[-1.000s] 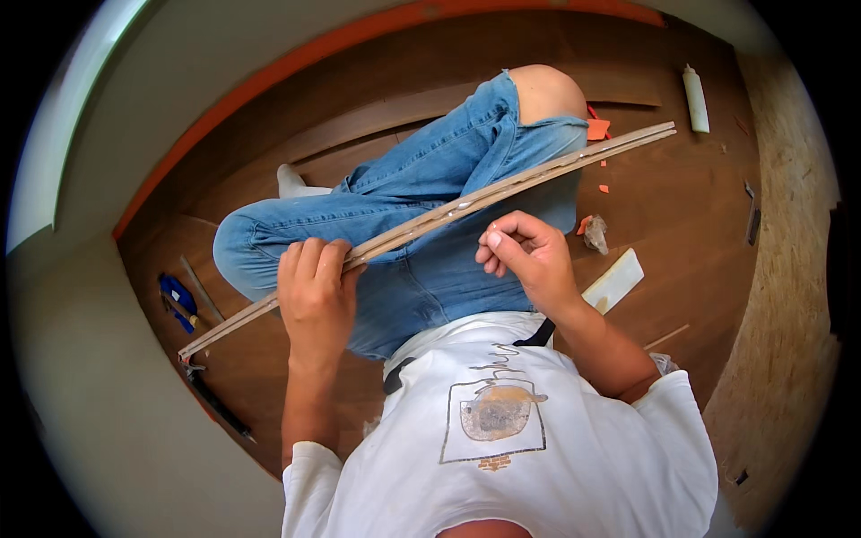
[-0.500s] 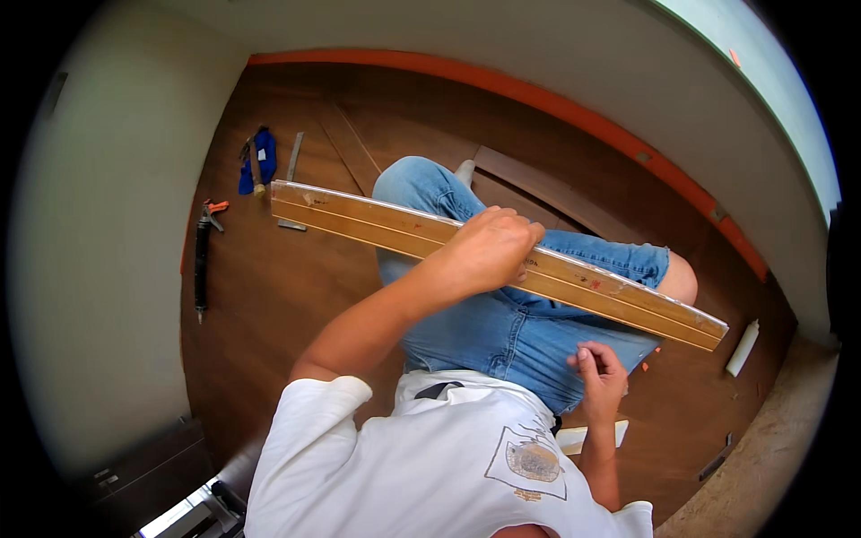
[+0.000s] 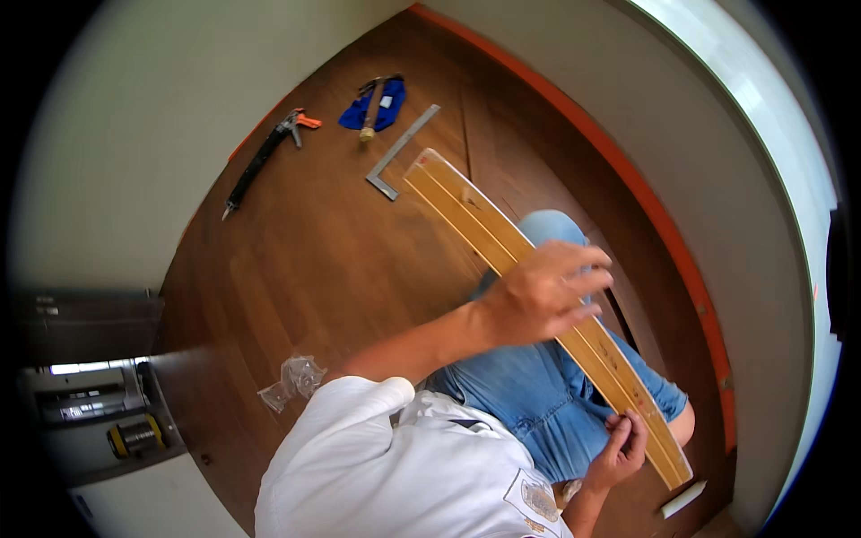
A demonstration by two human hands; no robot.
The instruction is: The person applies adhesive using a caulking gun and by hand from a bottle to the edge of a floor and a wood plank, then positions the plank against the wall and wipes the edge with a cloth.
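A long, narrow wooden floor plank (image 3: pixel 475 213) lies aslant across my lap, its yellowish face up, with a groove along it and dark marks. Over its middle is my left hand (image 3: pixel 549 289), slightly blurred, fingers spread apart and covering part of the plank. Lower down, my right hand (image 3: pixel 621 450) is at the plank's near edge, thumb and fingertips pressed together. Whether those fingertips pinch the edge or something small cannot be made out. My jeans-clad legs (image 3: pixel 529 403) are folded beneath the plank.
On the brown wood floor lie a black caulking gun (image 3: pixel 260 166) with orange trigger, a hammer (image 3: pixel 372 112) on a blue cloth (image 3: pixel 391 100), and a metal square (image 3: pixel 402 151). Crumpled clear plastic (image 3: pixel 296 381) lies left of me, a white tube (image 3: pixel 684 499) right. An orange strip (image 3: pixel 619 179) edges the wall.
My view has swung left. The plank now slants more steeply in the picture. My left hand has loosened from its grip and spread its fingers; my right hand has come to the plank's edge.
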